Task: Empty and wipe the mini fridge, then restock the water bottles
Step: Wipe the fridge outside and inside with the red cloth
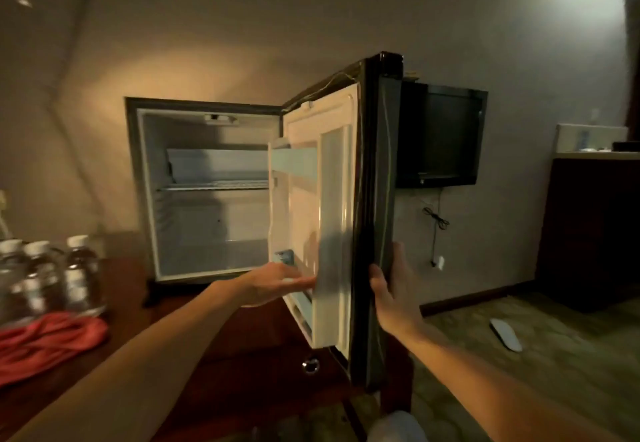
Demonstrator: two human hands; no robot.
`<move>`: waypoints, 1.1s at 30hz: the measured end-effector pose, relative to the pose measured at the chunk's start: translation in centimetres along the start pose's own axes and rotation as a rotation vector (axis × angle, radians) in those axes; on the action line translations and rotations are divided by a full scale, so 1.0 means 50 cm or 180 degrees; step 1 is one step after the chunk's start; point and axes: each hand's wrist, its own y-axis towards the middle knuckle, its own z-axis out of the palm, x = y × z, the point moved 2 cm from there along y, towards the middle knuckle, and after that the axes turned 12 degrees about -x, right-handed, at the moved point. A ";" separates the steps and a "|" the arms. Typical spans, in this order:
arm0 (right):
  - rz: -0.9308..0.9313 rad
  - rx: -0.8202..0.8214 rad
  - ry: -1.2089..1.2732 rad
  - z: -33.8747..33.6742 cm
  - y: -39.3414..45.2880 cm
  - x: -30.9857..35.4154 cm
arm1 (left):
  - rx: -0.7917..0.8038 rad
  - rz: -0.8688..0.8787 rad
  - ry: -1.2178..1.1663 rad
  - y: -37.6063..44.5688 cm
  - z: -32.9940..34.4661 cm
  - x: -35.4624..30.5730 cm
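**Both arms out, hands at the door**

Left arm comes in from 7 o'clock, bare forearm stretched long toward centre. The left hand (pixel 277 282) lies flat, palm turned down, fingers straight and together, pointing to 3 o'clock, tips touching the inner face of the fridge door (pixel 332 220). Right arm rises from 5 o'clock, wrist bent slightly. The right hand (pixel 389 291) stands upright, thumb on the near side, fingers wrapped round the door's outer edge, gripping it low down.

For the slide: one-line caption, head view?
Right hand grips open mini fridge door; left hand reaches its lower door shelf.
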 end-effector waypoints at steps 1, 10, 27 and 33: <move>-0.0057 0.0001 0.0043 0.026 -0.008 0.014 | -0.0078 -0.0051 -0.0008 -0.022 -0.016 0.025; -0.0196 0.0364 -0.0170 0.240 -0.063 0.083 | -0.0803 -0.0529 -0.0168 -0.197 -0.117 0.179; -0.0632 0.1700 -0.1230 0.575 -0.096 0.095 | -0.1641 -0.1383 0.1613 -0.395 -0.203 0.361; -0.0529 0.2190 -0.1579 0.655 -0.093 0.070 | -0.1517 -0.1492 0.1704 -0.386 -0.210 0.378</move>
